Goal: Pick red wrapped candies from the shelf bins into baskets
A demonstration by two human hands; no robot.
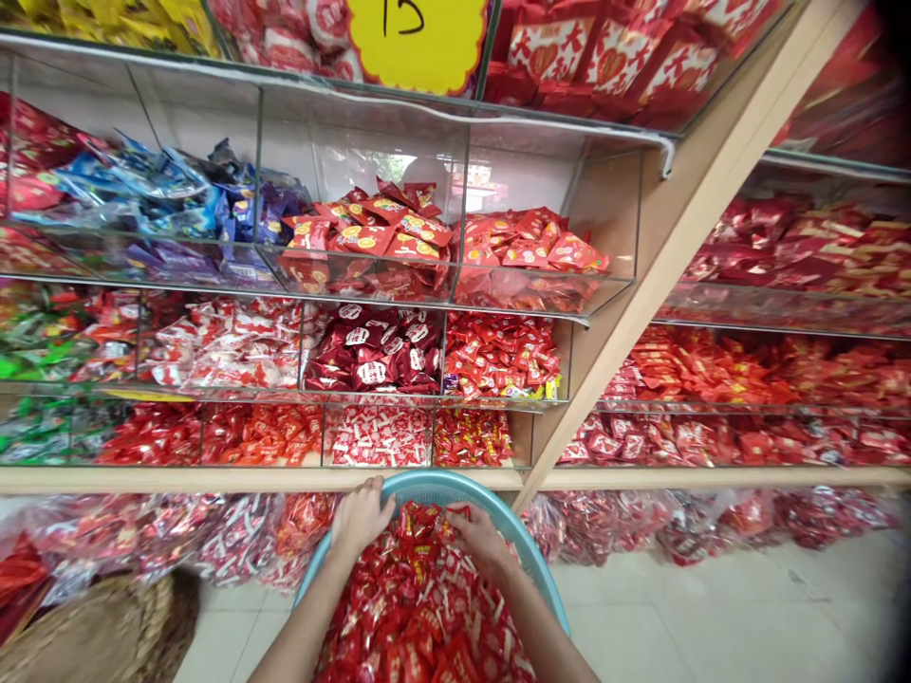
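A round light-blue plastic basin (545,560) full of red-wrapped candies (419,607) is directly in front of me, below the shelves. My left hand (362,517) is at the basin's far left rim, its fingers curled over the edge and the thumb on the inner side. Inside the basin, towards the far right, my right hand (478,539) has its fingers bent around some red-wrapped candies at the top of the heap. Part of its fingertips is hidden among the wrappers. The basin's near side is out of view.
Glass-fronted shelf bins (377,432) of wrapped candies rise ahead, with a slanting wooden post (683,228) at right. Clear bags of candies (604,522) lie under the bottom board (177,479). A woven basket (106,626) stands at lower left on the tiled floor (683,617).
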